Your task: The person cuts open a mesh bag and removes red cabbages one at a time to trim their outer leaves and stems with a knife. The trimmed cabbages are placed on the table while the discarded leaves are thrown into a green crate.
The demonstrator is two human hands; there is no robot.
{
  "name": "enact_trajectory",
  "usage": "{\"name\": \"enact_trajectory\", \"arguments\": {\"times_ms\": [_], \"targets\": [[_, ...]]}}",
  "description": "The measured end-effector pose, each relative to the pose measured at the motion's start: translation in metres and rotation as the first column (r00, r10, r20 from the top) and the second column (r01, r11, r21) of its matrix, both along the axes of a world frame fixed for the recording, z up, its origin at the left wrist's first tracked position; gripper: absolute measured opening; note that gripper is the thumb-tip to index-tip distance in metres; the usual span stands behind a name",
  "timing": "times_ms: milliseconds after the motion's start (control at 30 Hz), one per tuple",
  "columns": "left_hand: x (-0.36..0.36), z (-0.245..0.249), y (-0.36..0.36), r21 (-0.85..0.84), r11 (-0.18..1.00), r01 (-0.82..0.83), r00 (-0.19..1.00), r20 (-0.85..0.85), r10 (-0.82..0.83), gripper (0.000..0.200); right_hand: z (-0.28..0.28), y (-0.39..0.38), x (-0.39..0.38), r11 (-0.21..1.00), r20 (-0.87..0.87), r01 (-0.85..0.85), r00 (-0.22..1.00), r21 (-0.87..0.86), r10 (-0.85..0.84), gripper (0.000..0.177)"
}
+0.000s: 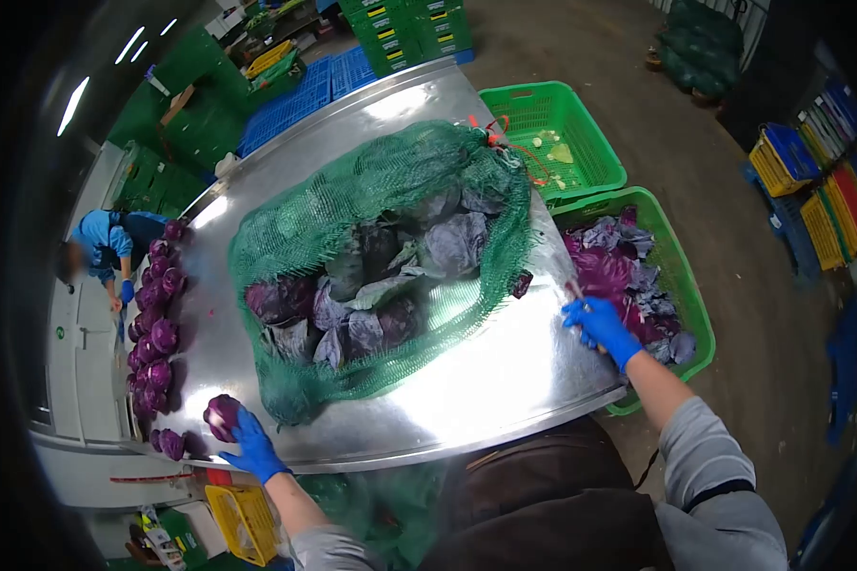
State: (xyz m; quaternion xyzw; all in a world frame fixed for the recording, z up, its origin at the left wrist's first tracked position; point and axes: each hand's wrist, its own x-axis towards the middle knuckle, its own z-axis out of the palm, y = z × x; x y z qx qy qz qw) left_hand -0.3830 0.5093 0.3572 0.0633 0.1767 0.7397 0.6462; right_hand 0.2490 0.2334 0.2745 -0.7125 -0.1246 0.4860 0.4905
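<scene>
My left hand [253,448], in a blue glove, has its fingers against a trimmed red cabbage [222,418] near the left front of the metal table [467,400]. My right hand [602,329], also gloved in blue, is closed around a knife [572,289] above the table's right edge; the blade is blurred. Between my hands lies a green net sack [371,176], split open. Inside it are several red cabbages [454,243] with loose outer leaves. A small purple leaf piece [522,284] lies by the sack's right side.
Trimmed red cabbages [164,335] line the table's left edge. A co-worker [109,243] in blue stands beyond them. A green crate [692,303] of purple leaves and another green crate [595,143] with a few scraps stand at right. Stacked green crates [405,38] are at the back.
</scene>
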Motion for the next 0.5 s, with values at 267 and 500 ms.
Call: {"name": "enact_trajectory", "arguments": {"times_ms": [267,500], "targets": [[0.269,0.035,0.055,-0.034,0.597,0.801,0.121,-0.969,-0.217,0.042,0.038,0.021,0.001,0.965,0.162,0.197,0.961,0.173,-0.225,0.024],[0.478,-0.092,0.061,-0.250,0.695,0.674,-0.055,-0.955,-0.290,0.103,0.043,-0.009,-0.053,0.986,0.682,-0.167,0.723,0.021,0.108,0.026]]}}
